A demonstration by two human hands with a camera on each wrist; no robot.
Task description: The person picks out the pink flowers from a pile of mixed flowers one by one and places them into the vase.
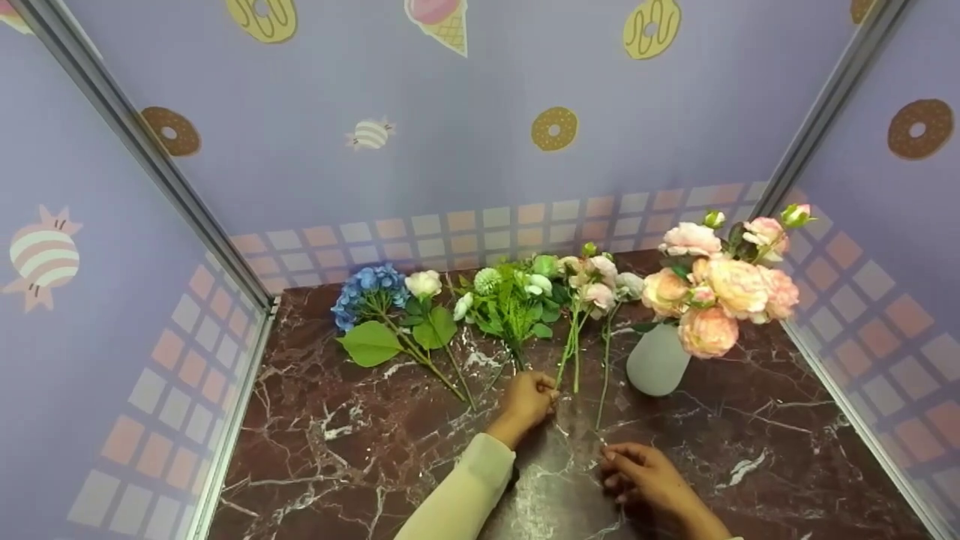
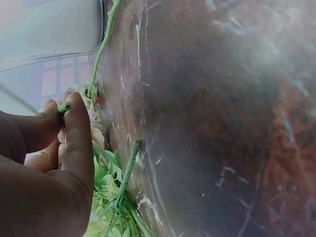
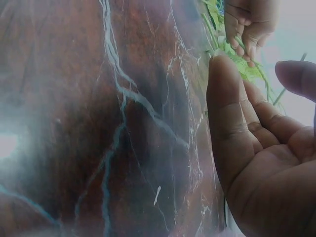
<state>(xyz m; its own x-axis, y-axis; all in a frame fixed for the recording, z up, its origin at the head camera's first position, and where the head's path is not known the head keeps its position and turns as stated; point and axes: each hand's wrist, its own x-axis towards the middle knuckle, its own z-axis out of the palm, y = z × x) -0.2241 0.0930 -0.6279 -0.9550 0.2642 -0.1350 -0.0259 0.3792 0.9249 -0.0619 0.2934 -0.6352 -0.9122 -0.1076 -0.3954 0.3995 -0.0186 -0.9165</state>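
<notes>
My left hand (image 1: pixel 529 397) pinches the lower end of a green flower stem (image 1: pixel 564 358) between thumb and fingers. The cut tip (image 2: pixel 64 107) of that stem pokes out of the pinch in the left wrist view. Pale pink flowers (image 1: pixel 598 294) lie at the far end of it, with a second stem alongside. My right hand (image 1: pixel 645 476) is low over the table, its thumb (image 3: pixel 298 76) apart from the loosely bent fingers and nothing held. Just beyond its fingertips lies the end of another thin stem (image 1: pixel 604 367), which leads up to a whitish flower (image 1: pixel 628 285).
A white vase (image 1: pixel 658 364) full of peach-pink blooms (image 1: pixel 731 285) stands at the right. Further left on the marble-patterned table (image 1: pixel 360 457) lie a blue hydrangea (image 1: pixel 371 292), a white flower (image 1: pixel 424 283) and a leafy green-white bunch (image 1: pixel 514 304). Patterned panels enclose the back and sides.
</notes>
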